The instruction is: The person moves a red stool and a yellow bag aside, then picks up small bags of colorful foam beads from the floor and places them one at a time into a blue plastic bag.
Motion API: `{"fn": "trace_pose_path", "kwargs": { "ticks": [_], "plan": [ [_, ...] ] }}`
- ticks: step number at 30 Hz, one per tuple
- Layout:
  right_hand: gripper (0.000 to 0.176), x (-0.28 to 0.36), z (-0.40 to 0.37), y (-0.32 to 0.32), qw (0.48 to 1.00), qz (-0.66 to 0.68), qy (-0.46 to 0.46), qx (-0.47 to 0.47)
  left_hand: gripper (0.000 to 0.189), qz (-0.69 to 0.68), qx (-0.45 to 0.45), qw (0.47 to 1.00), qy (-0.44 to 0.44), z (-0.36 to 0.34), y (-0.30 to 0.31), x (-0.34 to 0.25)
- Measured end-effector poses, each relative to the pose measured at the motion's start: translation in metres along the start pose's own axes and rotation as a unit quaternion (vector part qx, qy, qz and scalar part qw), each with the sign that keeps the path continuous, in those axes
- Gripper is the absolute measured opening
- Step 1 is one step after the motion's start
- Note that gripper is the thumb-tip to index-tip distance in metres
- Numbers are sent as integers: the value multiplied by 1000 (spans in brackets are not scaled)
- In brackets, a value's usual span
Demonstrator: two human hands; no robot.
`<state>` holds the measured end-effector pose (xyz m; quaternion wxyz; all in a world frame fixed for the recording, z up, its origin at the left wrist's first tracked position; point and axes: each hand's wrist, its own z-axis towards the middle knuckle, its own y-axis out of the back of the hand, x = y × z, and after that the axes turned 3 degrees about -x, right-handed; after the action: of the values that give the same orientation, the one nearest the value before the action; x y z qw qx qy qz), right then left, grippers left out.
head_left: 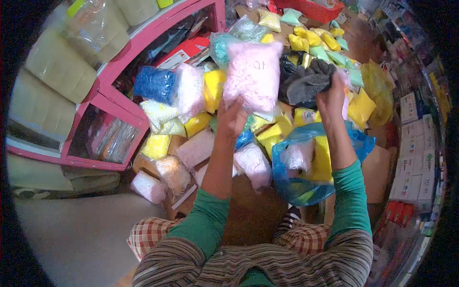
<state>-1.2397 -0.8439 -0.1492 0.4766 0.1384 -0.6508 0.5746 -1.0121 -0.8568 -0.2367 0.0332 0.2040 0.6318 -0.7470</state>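
My left hand [233,117] grips the lower edge of a clear bag [252,79] stuffed with pale pink pieces, raised above the pile. A black number, which looks like 10, is written on its upper part. My right hand [332,95] is closed on a dark grey cloth [308,83] that hangs bunched to its left. Below the right hand an open blue plastic bag [287,184] holds a pinkish-white packet [295,158] and a yellow one [322,160]. Beside the pink bag lie a yellow packet [214,88] and a white-pink packet [191,91].
A pink-framed cabinet [103,95] stands on the left. Several yellow packets [311,38] and a red basket [311,10] lie at the back. White boxes [412,143] line the right side. A dark blue packet [154,85] rests near the cabinet.
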Motion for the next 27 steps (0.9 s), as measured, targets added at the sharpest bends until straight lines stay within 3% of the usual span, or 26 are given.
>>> {"fn": "trace_pose_path", "kwargs": {
  "ticks": [2, 4, 6, 8, 10, 12, 13, 14, 15, 16, 18, 19, 20, 22, 23, 24, 25, 26, 27],
  "plan": [
    [30, 1, -19, -15, 989, 142, -40, 27, 49, -27, 25, 999, 20, -2, -8, 3],
    [40, -9, -26, -21, 972, 178, -65, 139, 50, -7, 27, 995, 91, -8, -7, 15],
    [41, -12, -42, -43, 965, 210, -111, 107, 46, 25, 33, 995, 89, -13, -24, 15],
    [42, -14, -48, -46, 984, -130, -55, 109, 42, 193, 51, 976, 88, -7, -30, 12],
    [41, -12, -49, -48, 987, -118, -43, 99, 38, 273, 31, 958, 84, -3, -27, 8],
    [44, -11, -46, -38, 903, -371, 173, 131, 56, 463, -53, 885, 13, -5, -30, 4],
    [54, -13, -42, -29, 834, -476, 227, 161, 56, 462, -52, 885, 12, -5, -32, 1],
    [54, -13, -45, -32, 833, -477, 227, 161, 52, 278, -16, 958, 68, -7, -42, -5],
    [64, -16, -51, -36, 746, -529, 323, 245, 50, 81, 20, 989, 122, -9, -47, -8],
    [75, -18, -60, -41, 638, -566, 410, 322, 50, 80, 18, 989, 123, -10, -47, -8],
    [86, -16, -95, -56, 622, -602, 357, 351, 55, -42, 52, 992, 111, -11, -50, -10],
    [86, -18, -103, -59, 622, -603, 357, 350, 52, 55, -83, 991, 95, -12, -56, -12],
    [86, -19, -108, -60, 608, -608, 344, 378, 52, 54, -82, 991, 96, -5, -36, -9],
    [87, -17, -107, -59, 593, -614, 329, 403, 50, 58, 132, 977, 154, 13, 21, 0],
    [85, -16, -101, -60, 585, -640, 326, 377, 49, -20, 33, 988, 152, -14, -30, -2],
    [83, -15, -93, -60, 576, -664, 322, 352, 49, -20, 32, 987, 155, -18, -32, 7],
    [69, -10, -81, -60, 582, -679, 328, 304, 49, 7, 57, 992, 112, -20, -34, 14],
    [69, -10, -66, -54, 583, -680, 326, 301, 49, 34, 84, 993, 69, -21, -35, 18],
    [57, -10, -50, -45, 652, -652, 257, 291, 49, 35, 85, 993, 75, -22, -31, 22]
  ]
}}
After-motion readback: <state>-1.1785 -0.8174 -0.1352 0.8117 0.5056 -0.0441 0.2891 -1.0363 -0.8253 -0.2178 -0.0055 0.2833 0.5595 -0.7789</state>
